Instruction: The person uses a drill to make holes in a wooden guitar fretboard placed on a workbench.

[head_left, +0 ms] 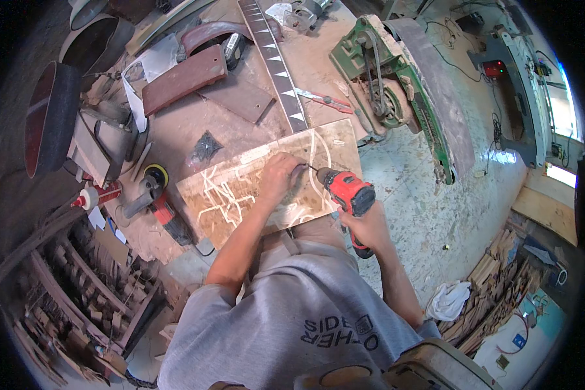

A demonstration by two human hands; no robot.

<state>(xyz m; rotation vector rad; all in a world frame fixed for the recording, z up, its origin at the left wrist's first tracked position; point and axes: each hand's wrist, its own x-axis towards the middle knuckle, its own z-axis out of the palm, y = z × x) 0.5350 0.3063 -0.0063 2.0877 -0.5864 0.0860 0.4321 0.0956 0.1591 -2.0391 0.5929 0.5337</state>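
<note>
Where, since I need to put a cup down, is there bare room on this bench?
The dusty bench looks bare between the triangle-patterned strip and the green machine, beyond the red-handled tool. Another patch lies between the reddish-brown board and the grinder, left of the dark packet. Crowded: around the bottle; over the wooden panel, with the left hand and drill.

The right hand's grip wraps a red-and-black drill, its bit pointing toward the left hand, which bunches over a white-marked board; whether it pinches anything is unclear. Beyond, two brown panels and a strip with white triangles lie on the dusty surface, near a green belt machine.
</note>
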